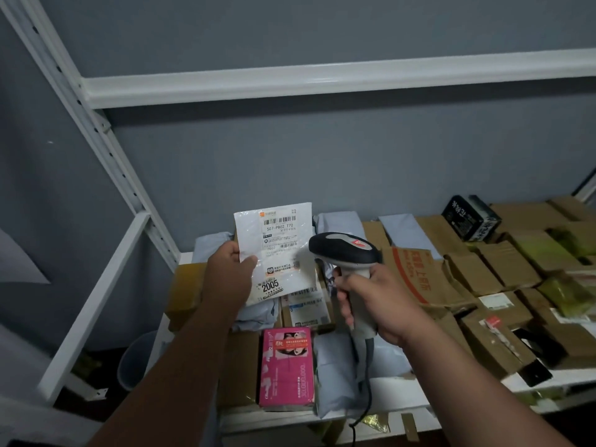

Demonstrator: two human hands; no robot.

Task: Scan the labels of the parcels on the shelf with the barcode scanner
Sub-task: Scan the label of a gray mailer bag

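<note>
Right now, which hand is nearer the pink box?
Right. The right hand, gripping the barcode scanner, sits just up-right of the pink box; the left hand holds the white parcel higher up.

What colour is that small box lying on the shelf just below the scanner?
Bright pink, the small rectangular cardboard box with white print, seen clearly in the head view.

A parcel storeroom; white metal shelving point(322, 82) against grey wall, crowded with labelled cardboard boxes point(503, 269) and mailers.
</note>
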